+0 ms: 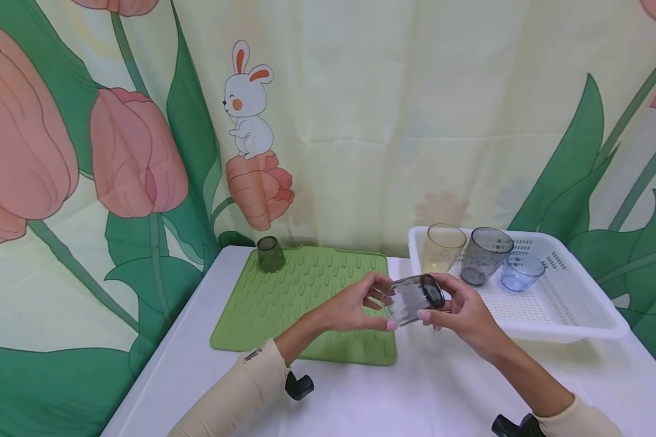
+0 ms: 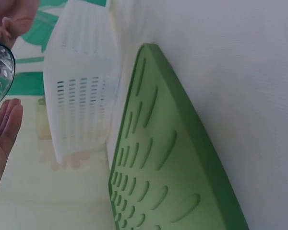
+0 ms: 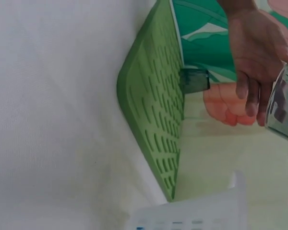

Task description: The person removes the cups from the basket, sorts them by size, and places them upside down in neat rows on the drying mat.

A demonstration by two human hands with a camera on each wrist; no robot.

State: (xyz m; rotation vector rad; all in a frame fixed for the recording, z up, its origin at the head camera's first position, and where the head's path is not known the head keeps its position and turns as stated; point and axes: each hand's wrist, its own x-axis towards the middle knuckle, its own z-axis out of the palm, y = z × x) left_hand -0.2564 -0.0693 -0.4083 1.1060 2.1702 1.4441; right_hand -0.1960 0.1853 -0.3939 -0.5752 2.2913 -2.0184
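Note:
Both hands hold a grey-tinted drinking glass (image 1: 410, 300) tilted on its side above the table, its dark round end toward the right. The right hand (image 1: 464, 315) grips that dark end between thumb and fingers. At the other end, the left hand (image 1: 355, 303) has its thumb on the near side and its fingers around the far side. The left wrist view shows part of the glass (image 2: 1, 76) at the edge, close to the left fingertips. A small dark glass (image 1: 271, 255) stands on the green drying mat (image 1: 306, 303) at its back left corner.
A white perforated basket (image 1: 585, 315) sits at the right. It contains a yellowish glass (image 1: 443, 249), a tall grey glass (image 1: 483, 258) and a small blue glass (image 1: 522, 273). A curtain (image 1: 361, 121) printed with tulips and a rabbit hangs behind the white-covered table (image 1: 372, 400).

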